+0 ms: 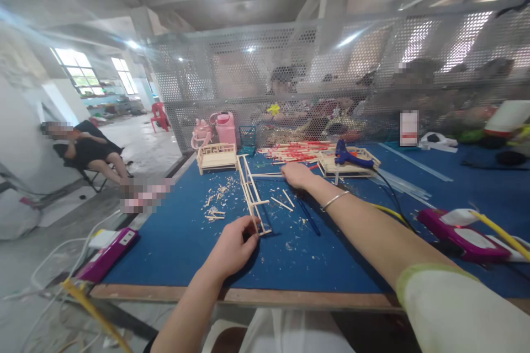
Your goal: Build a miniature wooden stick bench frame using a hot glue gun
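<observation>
Pinching the near end of a long wooden stick frame [252, 194], the left hand [234, 248] sits low in the middle of the frame, fingers closed on the ladder-like piece where it meets the blue table mat [174, 242]. The frame lies flat and runs away from that hand toward the upper middle of the mat. Loose wood scraps [215, 204] are scattered just left of it, and a few short sticks [284, 201] lie just right of it.

Farther in, the right hand [297, 175] reaches across from the lower right, palm down on the mat near the frame's far end; whether its fingers hold anything cannot be told. A silver bangle [334, 200] circles that wrist. A dark pen [308, 217] lies beside the forearm.

Beyond the right hand, a blue glue gun [350, 157] rests on a small stick-built tray [351, 165], with a pile of red-tipped sticks [296, 150] to its left. A finished miniature wooden bed [216, 156] stands at the mat's far left, before a pink bottle [226, 127] and the mesh partition [290, 66].
</observation>
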Motion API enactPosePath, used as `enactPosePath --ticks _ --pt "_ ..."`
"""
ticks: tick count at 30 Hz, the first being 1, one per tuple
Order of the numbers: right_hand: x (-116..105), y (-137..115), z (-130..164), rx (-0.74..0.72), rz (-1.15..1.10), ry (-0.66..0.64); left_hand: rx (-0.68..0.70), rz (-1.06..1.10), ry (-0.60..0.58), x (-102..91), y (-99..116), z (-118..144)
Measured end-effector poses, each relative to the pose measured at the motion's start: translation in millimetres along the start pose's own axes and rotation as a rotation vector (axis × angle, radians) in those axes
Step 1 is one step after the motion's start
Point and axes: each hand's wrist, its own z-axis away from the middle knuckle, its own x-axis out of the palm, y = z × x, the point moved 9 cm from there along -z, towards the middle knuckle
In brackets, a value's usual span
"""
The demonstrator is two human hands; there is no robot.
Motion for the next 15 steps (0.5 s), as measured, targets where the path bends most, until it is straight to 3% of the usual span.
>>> enactPosePath --ticks 5,9,11,13,15 --pt "-31 7 46 0.086 -0.228 0.145 0.005 0.008 0.019 -1.1 -1 -2" --pt "-7 4 119 0.096 -0.529 0.118 0.015 0.006 0.015 -0.8 0 -3" --pt "12 0 154 0.046 -0.991 0.107 0.021 0.020 0.012 -0.2 2 -3" --pt "26 0 178 0.045 -1.216 0.114 0.010 0.051 0.017 0.2 2 -3" --pt "32 1 188 0.058 -1.272 0.150 -0.011 0.083 0.020 0.8 1 -3"
